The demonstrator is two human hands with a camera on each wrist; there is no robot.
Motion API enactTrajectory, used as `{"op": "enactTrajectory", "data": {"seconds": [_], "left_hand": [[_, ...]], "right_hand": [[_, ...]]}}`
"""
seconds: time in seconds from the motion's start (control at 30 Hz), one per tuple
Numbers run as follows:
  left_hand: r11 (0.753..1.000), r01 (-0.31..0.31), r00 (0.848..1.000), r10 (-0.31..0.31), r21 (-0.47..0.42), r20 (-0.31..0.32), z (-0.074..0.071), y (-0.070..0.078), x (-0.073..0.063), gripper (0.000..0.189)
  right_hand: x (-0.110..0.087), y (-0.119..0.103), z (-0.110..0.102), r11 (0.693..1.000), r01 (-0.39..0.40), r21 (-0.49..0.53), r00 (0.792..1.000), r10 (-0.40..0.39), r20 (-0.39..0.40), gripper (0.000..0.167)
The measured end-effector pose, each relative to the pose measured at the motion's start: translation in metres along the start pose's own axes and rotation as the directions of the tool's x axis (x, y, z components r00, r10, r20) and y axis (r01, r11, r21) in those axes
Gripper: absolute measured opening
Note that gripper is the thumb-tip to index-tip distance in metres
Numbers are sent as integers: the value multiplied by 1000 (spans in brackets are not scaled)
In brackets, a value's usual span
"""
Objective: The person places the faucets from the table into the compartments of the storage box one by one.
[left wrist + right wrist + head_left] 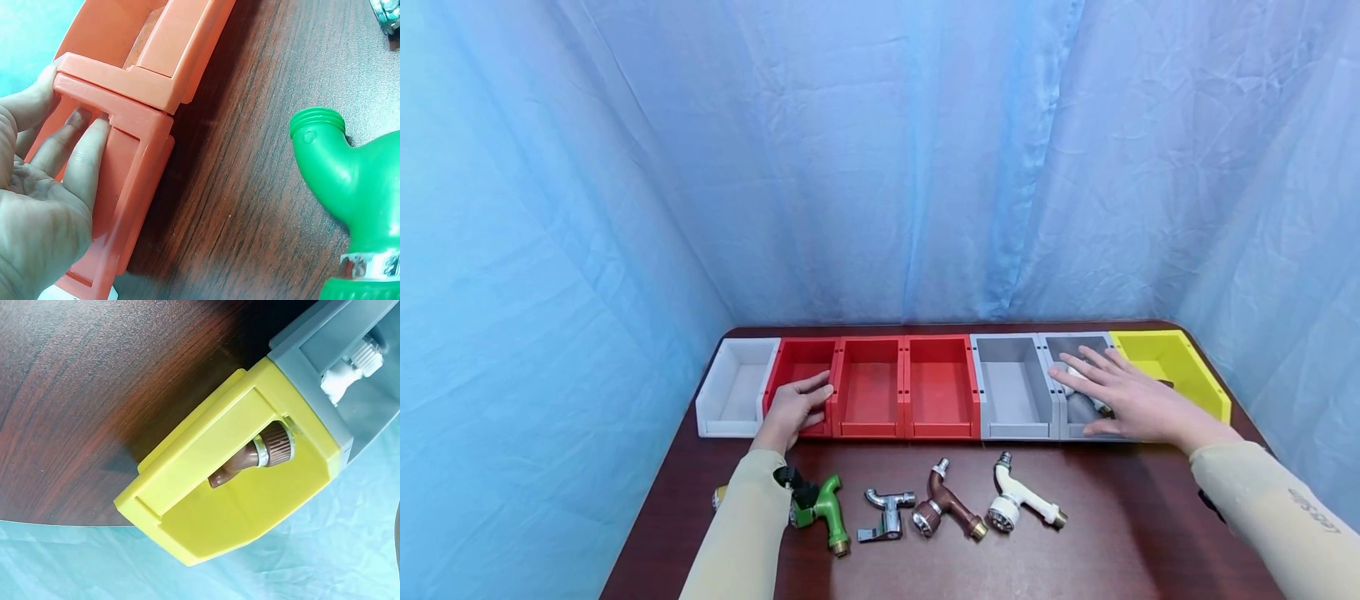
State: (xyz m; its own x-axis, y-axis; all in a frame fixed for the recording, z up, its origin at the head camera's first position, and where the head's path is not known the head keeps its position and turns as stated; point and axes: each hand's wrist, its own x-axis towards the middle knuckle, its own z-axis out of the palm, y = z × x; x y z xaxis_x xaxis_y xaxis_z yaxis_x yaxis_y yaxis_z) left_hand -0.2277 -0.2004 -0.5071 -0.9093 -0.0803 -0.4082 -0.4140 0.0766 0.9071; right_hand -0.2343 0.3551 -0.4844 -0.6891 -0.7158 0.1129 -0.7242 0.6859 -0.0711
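My left hand [797,408] reaches into the leftmost red bin [119,169], its fingertips at the wall shared with the adjoining red bin [868,383]; no tap shows in its fingers. Spread over the right grey bin [1075,429], my right hand [1120,396] has its fingers extended. Beneath it lies a white tap [344,375], partly covered in the head view. In the yellow bin [187,481] beside it rests a brown tap [250,456]. A green tap [831,512] lies on the table near my left wrist.
A chrome tap [887,514], another brown tap [951,500] and another white tap [1018,496] lie along the table [1112,533]. A yellow piece [718,497] peeks out beside the left sleeve. The row also has a white bin [730,429], a third red bin [940,392] and another grey bin [1018,396].
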Motion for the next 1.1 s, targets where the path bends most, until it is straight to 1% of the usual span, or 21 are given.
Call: {"op": "enactTrajectory", "data": {"seconds": [0.17, 0.47, 0.7, 0.83, 1.0, 1.1], "left_hand": [[1000, 2, 1000, -2, -4, -2, 1, 0, 0, 55], [1000, -4, 1000, 4, 3, -2, 0, -1, 0, 56], [1000, -5, 1000, 5, 7, 1, 0, -1, 1, 55], [1000, -12, 1000, 12, 17, 0, 0, -1, 0, 53], [1000, -6, 1000, 6, 12, -1, 0, -1, 0, 54], [1000, -10, 1000, 10, 10, 0, 1, -1, 0, 55]], "right_hand": [[1, -5, 0, 999, 44, 6, 999, -44, 1, 109], [8, -19, 2, 983, 178, -51, 984, -179, -15, 118], [14, -34, 7, 954, 286, -89, 957, -290, -27, 120], [18, -41, 8, 942, 324, -93, 945, -326, -6, 121], [21, -51, 11, 924, 371, -91, 928, -373, -3, 123], [23, -57, 13, 910, 400, -109, 916, -402, 4, 125]]}}
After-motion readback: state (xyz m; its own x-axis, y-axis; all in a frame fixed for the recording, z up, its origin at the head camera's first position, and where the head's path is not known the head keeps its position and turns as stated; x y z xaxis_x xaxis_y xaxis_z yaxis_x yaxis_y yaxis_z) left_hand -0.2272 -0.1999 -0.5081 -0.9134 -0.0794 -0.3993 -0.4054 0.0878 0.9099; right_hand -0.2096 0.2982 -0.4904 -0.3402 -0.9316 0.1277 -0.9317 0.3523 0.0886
